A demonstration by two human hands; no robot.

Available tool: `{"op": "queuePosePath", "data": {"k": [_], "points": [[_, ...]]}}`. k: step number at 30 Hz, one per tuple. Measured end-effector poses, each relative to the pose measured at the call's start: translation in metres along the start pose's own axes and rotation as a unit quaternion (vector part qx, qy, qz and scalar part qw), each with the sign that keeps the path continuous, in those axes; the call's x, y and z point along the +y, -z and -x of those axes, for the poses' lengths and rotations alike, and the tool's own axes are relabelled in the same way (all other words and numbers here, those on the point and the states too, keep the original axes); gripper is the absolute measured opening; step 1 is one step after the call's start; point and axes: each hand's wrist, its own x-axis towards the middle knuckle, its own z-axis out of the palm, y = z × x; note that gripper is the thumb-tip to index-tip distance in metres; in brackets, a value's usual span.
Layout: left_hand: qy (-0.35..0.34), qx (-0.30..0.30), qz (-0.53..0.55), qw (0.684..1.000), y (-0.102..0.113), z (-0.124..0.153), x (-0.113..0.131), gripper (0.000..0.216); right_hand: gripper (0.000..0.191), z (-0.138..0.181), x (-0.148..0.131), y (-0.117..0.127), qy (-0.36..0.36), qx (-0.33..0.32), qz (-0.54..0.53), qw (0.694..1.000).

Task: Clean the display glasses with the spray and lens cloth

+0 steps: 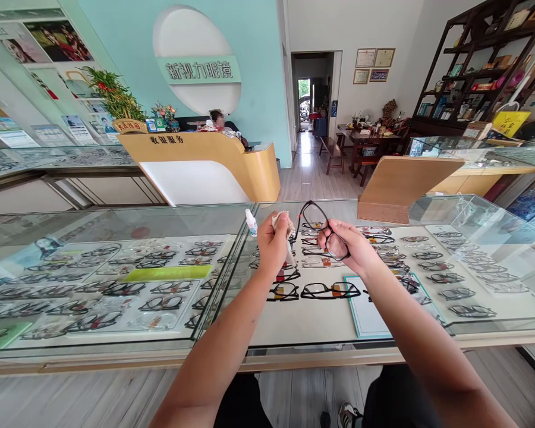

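My right hand (348,245) holds a pair of black-framed glasses (320,226) above the glass display counter (294,324), fingers pinched around one lens rim. My left hand (273,239) is closed on a small pale cleaning cloth (284,220), held just left of the glasses. A small white spray bottle (251,222) with a blue label stands on the counter top just left of my left hand. Under the glass lie rows of spectacle frames (325,290).
A second display case (107,279) full of frames adjoins on the left. A wooden stand (401,184) sits on the counter at the right. A person sits behind the curved reception desk (214,160) at the back. A pale card (365,312) lies in the case.
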Motion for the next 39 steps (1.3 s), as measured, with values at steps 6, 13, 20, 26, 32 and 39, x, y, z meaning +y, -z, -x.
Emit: {"op": "queuePosePath", "data": {"k": [6, 13, 20, 26, 32, 39], "points": [[-0.262, -0.076, -0.154, 0.95, 0.008, 0.003, 0.002, 0.055, 0.039, 0.003, -0.005, 0.007, 0.076, -0.027, 0.193, 0.978], [-0.32, -0.045, -0.225, 0.919, 0.007, 0.003, -0.005, 0.067, 0.04, 0.002, -0.012, 0.017, 0.08, -0.035, 0.247, 0.965], [-0.376, -0.081, -0.251, 0.888, 0.009, 0.001, -0.004, 0.082, 0.039, 0.008, -0.023, 0.025, 0.043, -0.082, 0.284, 0.954], [-0.387, -0.1, -0.281, 0.872, 0.008, 0.001, 0.002, 0.076, 0.043, 0.009, -0.028, 0.026, 0.044, -0.104, 0.303, 0.946], [-0.444, -0.086, -0.263, 0.852, 0.0, -0.023, 0.028, 0.072, 0.042, 0.011, -0.072, 0.001, 0.098, -0.102, 0.4, 0.906], [-0.448, 0.113, -0.228, 0.857, -0.014, -0.07, 0.083, 0.078, 0.023, 0.029, -0.131, -0.058, 0.462, 0.119, 0.499, 0.723]]}}
